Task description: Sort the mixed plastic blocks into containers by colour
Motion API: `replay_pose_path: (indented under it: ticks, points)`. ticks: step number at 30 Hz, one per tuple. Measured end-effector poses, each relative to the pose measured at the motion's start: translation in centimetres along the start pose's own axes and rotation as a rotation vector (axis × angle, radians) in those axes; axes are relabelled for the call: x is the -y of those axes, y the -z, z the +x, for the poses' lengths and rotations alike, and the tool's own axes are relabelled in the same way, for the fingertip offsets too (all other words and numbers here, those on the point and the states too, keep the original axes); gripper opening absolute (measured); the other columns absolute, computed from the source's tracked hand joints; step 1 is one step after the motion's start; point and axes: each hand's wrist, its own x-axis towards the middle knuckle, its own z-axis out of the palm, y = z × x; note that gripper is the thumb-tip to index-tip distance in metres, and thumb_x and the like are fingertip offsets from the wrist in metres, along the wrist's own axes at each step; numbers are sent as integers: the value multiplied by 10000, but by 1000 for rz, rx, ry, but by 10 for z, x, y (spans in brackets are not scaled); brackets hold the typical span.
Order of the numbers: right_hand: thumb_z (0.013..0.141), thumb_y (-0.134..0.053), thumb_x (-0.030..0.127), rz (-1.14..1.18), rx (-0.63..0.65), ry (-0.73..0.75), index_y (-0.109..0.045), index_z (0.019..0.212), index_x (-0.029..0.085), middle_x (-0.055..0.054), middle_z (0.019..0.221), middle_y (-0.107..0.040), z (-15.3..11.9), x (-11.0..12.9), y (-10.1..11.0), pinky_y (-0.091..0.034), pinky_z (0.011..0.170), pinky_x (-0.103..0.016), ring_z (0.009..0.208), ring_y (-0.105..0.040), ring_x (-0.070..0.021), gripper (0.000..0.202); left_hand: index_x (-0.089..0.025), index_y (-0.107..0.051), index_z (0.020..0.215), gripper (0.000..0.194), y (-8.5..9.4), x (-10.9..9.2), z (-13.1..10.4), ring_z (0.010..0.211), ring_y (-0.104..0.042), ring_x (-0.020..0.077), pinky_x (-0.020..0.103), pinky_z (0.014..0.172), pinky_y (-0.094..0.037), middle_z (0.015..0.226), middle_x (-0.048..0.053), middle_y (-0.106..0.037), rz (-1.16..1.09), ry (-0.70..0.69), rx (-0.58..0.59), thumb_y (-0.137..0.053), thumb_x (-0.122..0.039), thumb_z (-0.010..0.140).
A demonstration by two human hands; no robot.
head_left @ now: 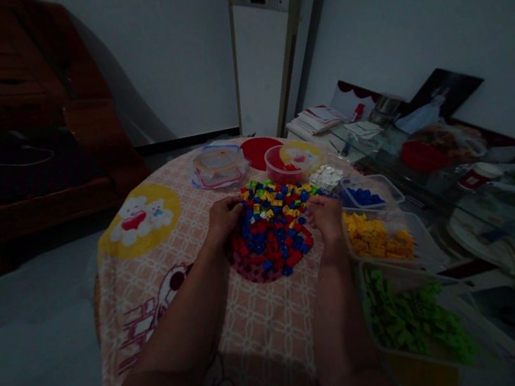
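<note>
A loose pile of mixed toy building bricks (272, 226) in red, blue, yellow and green lies on the round, cloth-covered table. At the pile's left edge is my left hand (225, 216), its fingers curled together against the bricks; what they hold, if anything, is hidden. My right hand (326, 214) is closed at the pile's right side, fingertips drawn in, and I cannot make out what is in them. Just beyond it stand a clear tub of blue bricks (365, 196) and a tub of yellow bricks (380, 238).
Green bricks (411, 312) fill a larger tub at the near right. White bricks (326, 176) and a round tub (276, 174) with some red pieces sit behind the pile. Stacked clear lids (218, 165) and a red disc (261, 151) lie farther back. A cluttered glass table (392, 160) adjoins on the right.
</note>
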Motion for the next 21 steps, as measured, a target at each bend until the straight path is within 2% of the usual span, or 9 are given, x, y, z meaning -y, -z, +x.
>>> replay_pose_path:
  ticks: [6,10,15,21]
  points:
    - [756,-579,260,-457,113,82,-762,722,190,-6,596,-677,2,-10,2,-452,556,-228,572,-617,-153,198,-201,-798,1047,322,1,-3,-2,953,-723,233,314,902,-546,1053,53,-799,8,-2,-8,-626,-259,781]
    - [744,-657,243,-647,204,131,-777,725,230,-12,693,-734,6,-18,0,-468,621,-237,620,-643,-155,122,-207,-798,1051,324,1,-2,-1,941,-723,230,309,893,-545,1034,47,-801,21,5,-6,-628,-270,782]
    - [746,-713,257,-743,204,139,-766,741,226,-16,742,-744,8,-24,-3,-479,679,-246,678,-661,-156,61,-205,-795,1068,337,1,-1,-1,946,-724,233,311,897,-543,1063,50,-797,31,-6,-2,-617,-272,789]
    - [736,-720,272,-715,199,161,-721,663,220,-21,638,-696,7,-24,0,-471,623,-268,616,-636,-175,89,-191,-793,1074,346,2,-3,-3,935,-726,238,315,885,-546,1045,65,-798,15,2,7,-612,-273,791]
